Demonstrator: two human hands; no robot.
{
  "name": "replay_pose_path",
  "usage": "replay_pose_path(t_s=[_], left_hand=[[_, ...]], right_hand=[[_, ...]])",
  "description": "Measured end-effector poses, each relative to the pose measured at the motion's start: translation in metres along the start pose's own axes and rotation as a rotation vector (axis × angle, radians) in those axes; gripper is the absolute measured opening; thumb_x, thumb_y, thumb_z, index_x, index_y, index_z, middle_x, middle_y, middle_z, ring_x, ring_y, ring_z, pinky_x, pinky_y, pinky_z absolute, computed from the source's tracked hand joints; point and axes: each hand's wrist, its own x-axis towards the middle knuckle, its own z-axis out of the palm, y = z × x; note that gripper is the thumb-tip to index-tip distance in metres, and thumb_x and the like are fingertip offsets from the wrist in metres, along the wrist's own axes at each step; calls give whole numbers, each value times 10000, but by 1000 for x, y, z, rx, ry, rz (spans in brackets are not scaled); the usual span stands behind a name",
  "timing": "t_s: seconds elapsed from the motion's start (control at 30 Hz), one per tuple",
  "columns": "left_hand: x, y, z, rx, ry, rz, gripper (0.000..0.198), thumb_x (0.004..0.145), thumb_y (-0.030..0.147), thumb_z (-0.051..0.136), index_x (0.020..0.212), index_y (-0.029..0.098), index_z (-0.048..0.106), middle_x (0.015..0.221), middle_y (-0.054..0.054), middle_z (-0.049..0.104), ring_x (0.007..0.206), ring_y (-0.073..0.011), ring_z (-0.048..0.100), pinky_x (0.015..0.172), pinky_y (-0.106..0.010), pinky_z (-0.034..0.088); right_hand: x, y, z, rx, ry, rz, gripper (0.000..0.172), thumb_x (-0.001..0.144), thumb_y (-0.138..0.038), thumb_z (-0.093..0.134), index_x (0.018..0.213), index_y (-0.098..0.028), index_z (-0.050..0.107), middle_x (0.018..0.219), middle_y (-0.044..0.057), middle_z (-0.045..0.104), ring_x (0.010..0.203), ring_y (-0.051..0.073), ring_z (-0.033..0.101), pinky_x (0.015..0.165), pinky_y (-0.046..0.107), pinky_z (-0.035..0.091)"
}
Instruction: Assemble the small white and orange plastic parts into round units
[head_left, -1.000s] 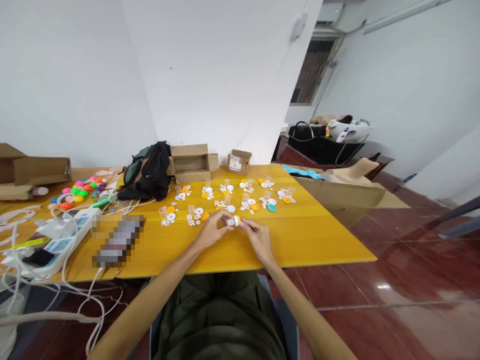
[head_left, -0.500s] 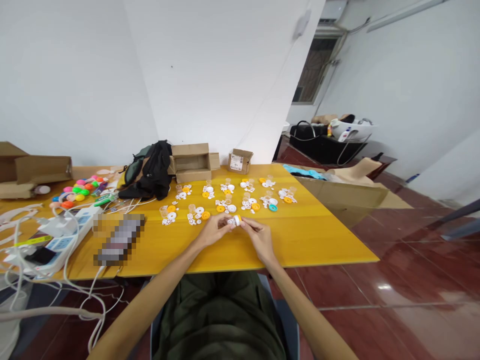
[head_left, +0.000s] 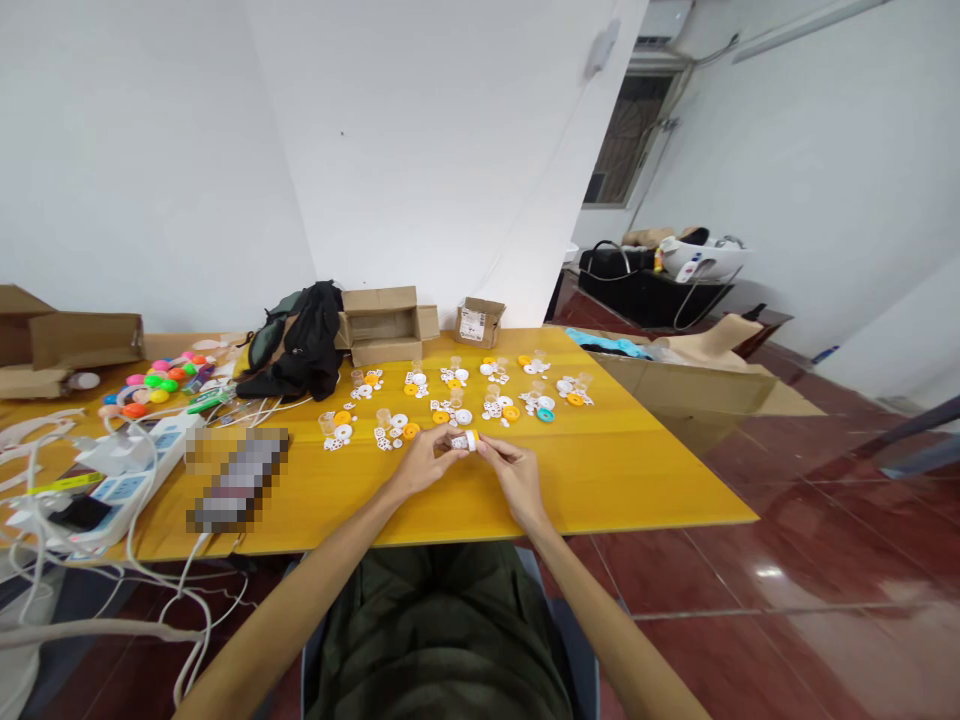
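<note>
The left hand (head_left: 431,456) is pinching the patterned end of a small jar (head_left: 470,441), and the right hand (head_left: 516,478) is pinching its white-and-orange end. The jar is lying sideways between the fingertips, above the worktop (head_left: 622,480). Just beyond the jar, a white disc (head_left: 464,417) and an orange disc (head_left: 511,413) are lying flat. An orange ring (head_left: 411,431) is lying left of the jar, near the left hand; a teal disc (head_left: 545,415) is lying beyond the jar, to its right. Farther behind the jar, a small carton (head_left: 480,323), an open carton (head_left: 384,326) and a black bag (head_left: 306,345) are standing along the wall (head_left: 420,150), blocking that side. Well left of the jar, a pixelated device (head_left: 240,480), a power strip (head_left: 146,480) and white cables (head_left: 191,600) are crowding the worktop. Its near edge is running between the jar and the person's lap (head_left: 442,620); its right edge is slanting well apart from the jar, yellow surface stretching between. Past that edge, a large cardboard box (head_left: 667,390) is sitting.
</note>
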Motion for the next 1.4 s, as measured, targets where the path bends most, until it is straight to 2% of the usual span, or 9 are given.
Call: replay_pose_path(t_s=[0.17,0.3,0.47,0.57,0.7,0.83,1.0,1.13,1.4], left_hand=[[-1,3,0,87,23,51,152,811,296,693,915,184,698,844,-30,721,788,-188,654,759,-304,544],[-1,3,0,66,26,31,211,808,367,709,917,186,698,853,-32,725,790,-186,657,757,-304,546],[1,1,-2,-177,-115,-100,392,806,533,702,889,151,667,727,-25,685,597,-140,628,622,-274,535],[1,3,-3,-224,-151,-129,435,795,579,699,868,153,650,705,-23,664,580,-135,614,608,-269,520],[-2,7,-2,-92,-54,-51,365,784,519,729,870,177,636,778,-16,671,717,-162,634,703,-283,519],[-4,8,-1,85,5,35,235,824,418,689,853,188,650,800,-14,676,754,-171,612,735,-286,505],[-3,8,-1,159,18,79,140,838,329,666,877,195,677,804,-20,686,738,-176,607,711,-279,499],[-3,9,-1,194,13,118,113,842,288,665,912,202,689,829,-26,691,756,-183,617,749,-293,508],[-8,1,-1,299,-3,244,181,889,215,602,1042,237,695,1003,-66,715,920,-225,662,877,-348,520]], right_hand=[[0,3,2,-2,16,-5,322,653,-504,792,849,-250,820,949,53,803,975,321,734,927,480,560],[-1,1,1,-42,2,-24,325,677,-513,774,860,-248,820,958,52,802,969,319,736,917,478,567],[-4,-4,1,-70,-31,-119,295,705,-516,751,858,-273,819,996,46,798,986,312,735,942,484,564],[-5,-6,3,-84,-30,-151,279,720,-506,739,864,-280,818,1007,42,796,996,309,734,948,483,565],[-5,-6,4,-83,-22,-132,268,731,-486,729,855,-267,820,971,48,802,952,305,742,914,468,579],[-4,-4,3,-86,-18,-89,319,717,-532,739,852,-254,819,955,53,803,945,317,743,904,475,577],[-4,-1,2,-35,-4,-42,342,666,-539,780,848,-252,820,951,57,803,955,322,739,910,477,572],[-5,1,2,4,23,-5,362,646,-538,803,855,-242,817,932,59,806,931,310,734,896,464,571],[-5,0,2,34,-4,34,422,626,-621,791,758,-221,794,790,62,788,800,268,715,770,396,587]])
